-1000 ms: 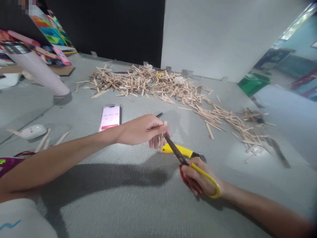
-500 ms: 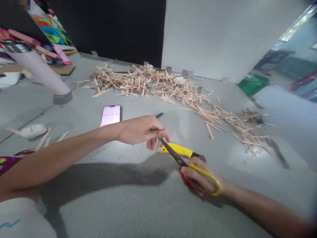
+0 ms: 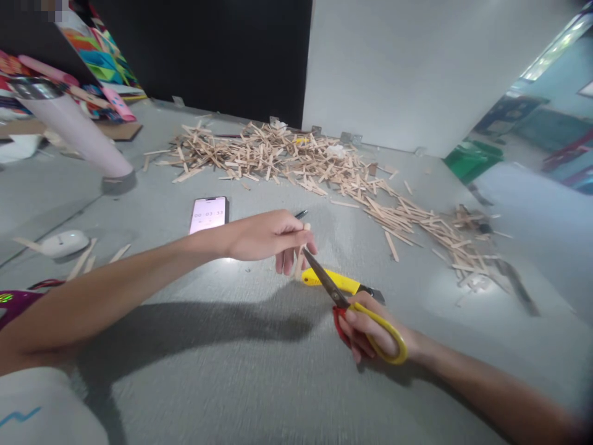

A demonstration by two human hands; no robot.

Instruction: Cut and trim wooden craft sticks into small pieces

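Note:
Between the fingers of my left hand (image 3: 273,238) is a small wooden stick (image 3: 299,262), held roughly upright above the table. My right hand (image 3: 370,327) is wrapped round the handles of a pair of scissors (image 3: 334,292) with one yellow and one red loop. The scissor tips reach up to the stick, right beside my left fingertips; whether they touch it I cannot tell. Under the blades lies a yellow utility knife (image 3: 336,281) on the table. A dark pen (image 3: 301,214) shows partly behind my left hand.
A long heap of wooden sticks (image 3: 259,151) runs along the back and curves right. On the left are a phone (image 3: 208,213) with a timer, a white mouse (image 3: 65,243) and a tilted pink bottle (image 3: 81,130). A green bin (image 3: 472,159) stands at the right.
My left hand has risen slightly, and more of the stick shows in its fingers. The scissors have shifted a little to the left and up toward the stick.

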